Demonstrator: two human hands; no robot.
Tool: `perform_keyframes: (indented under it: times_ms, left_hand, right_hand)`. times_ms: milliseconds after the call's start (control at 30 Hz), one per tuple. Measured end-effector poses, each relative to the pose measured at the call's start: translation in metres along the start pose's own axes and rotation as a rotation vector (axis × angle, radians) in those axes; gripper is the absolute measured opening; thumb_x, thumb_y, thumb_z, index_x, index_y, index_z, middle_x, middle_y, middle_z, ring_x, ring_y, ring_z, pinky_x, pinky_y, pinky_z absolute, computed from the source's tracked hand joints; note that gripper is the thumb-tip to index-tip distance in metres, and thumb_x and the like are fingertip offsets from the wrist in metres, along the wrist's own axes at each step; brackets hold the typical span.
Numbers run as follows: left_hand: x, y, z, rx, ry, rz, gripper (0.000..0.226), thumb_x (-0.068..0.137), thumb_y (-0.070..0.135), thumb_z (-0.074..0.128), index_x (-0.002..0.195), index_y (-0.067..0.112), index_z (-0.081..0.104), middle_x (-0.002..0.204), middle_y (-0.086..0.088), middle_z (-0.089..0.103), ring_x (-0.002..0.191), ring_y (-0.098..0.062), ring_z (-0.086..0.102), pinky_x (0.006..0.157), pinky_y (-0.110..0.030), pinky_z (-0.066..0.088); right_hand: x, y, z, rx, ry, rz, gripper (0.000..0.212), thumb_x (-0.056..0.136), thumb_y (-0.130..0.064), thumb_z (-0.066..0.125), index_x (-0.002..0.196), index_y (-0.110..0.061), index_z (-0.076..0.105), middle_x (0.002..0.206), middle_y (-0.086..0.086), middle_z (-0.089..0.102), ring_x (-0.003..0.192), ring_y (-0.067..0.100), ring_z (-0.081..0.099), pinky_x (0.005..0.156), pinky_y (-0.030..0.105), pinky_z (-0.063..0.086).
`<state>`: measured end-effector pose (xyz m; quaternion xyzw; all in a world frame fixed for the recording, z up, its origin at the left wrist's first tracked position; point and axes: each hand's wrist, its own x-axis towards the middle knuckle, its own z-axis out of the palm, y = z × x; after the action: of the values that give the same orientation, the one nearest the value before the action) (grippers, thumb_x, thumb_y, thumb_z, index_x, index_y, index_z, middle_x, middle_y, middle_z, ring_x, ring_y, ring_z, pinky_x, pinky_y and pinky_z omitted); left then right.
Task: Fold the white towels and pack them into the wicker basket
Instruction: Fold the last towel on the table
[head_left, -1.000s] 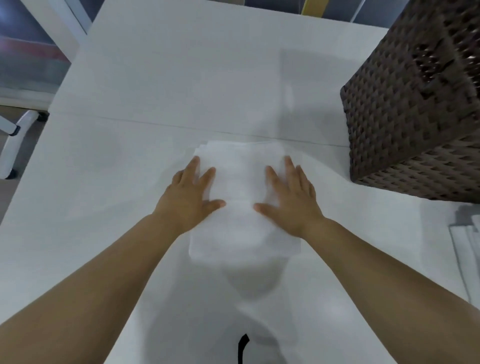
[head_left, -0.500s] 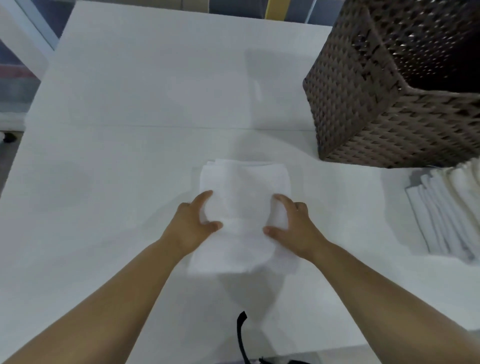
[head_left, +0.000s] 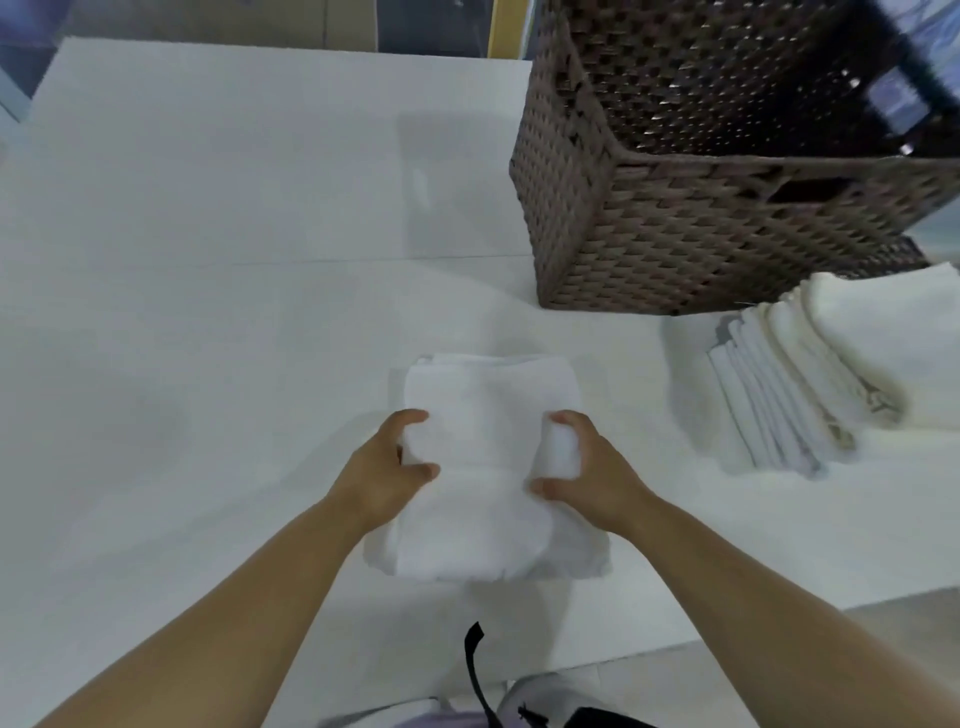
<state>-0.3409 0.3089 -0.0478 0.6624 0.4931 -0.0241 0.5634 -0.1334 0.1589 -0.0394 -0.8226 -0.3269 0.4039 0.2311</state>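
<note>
Folded white towel (head_left: 488, 467) lies on the white bench (head_left: 208, 312), front centre, near the person. Left hand (head_left: 382, 478) grips its left edge, right hand (head_left: 587, 483) its right edge — fingers of both curled round the sides with thumbs on top, clamped on the cloth. Wicker basket (head_left: 675, 228) stands far right on the bench, apart from the towel, open top facing up; its inside is dark and I cannot tell what it holds. Stack of white towels (head_left: 810, 379) sits just in front of the basket, right side.

Step in hand, by my read: lifting the folded towel to pack it. To do it well, keep the grip even on both sides so the layers don't slide open, get fingers under the bottom layer, lift level — then carry over the basket's near rim and lower it flat, not dropped. The near end looks looser and could sag.
</note>
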Motion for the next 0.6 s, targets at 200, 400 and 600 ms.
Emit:
perform_keyframes:
  times_ms: [200,400,600]
  left_hand:
    - [-0.010,0.041,0.072,-0.003,0.076,0.047,0.058,0.083,0.020,0.066,0.129,0.041,0.036,0.097,0.008,0.051,0.091,-0.017,0.057,0.074,-0.027,0.045]
    - [-0.025,0.071,0.128,-0.123,0.136,0.123,0.061,0.081,0.019,0.070,0.123,0.052,0.040,0.110,0.006,0.054,0.095,-0.015,0.059,0.082,-0.030,0.052]
    - [-0.047,0.109,0.149,-0.181,0.199,0.281,0.067,0.079,0.012,0.073,0.118,0.059,0.045,0.127,0.016,0.053,0.089,-0.013,0.065,0.080,-0.027,0.054]
  right_hand:
    - [-0.009,0.047,-0.061,-0.046,-0.045,-0.055,0.078,0.079,-0.020,0.069,0.138,-0.046,0.026,0.129,0.000,0.041,0.109,0.017,0.048,0.085,0.027,0.041]
    - [-0.021,0.083,-0.113,-0.102,0.019,-0.166,0.075,0.082,-0.014,0.065,0.136,-0.050,0.027,0.134,-0.011,0.038,0.112,0.010,0.043,0.088,0.024,0.037]
    - [-0.044,0.093,-0.155,-0.148,0.178,-0.357,0.067,0.085,-0.011,0.065,0.135,-0.042,0.035,0.130,-0.017,0.038,0.104,-0.001,0.039,0.088,0.019,0.035]
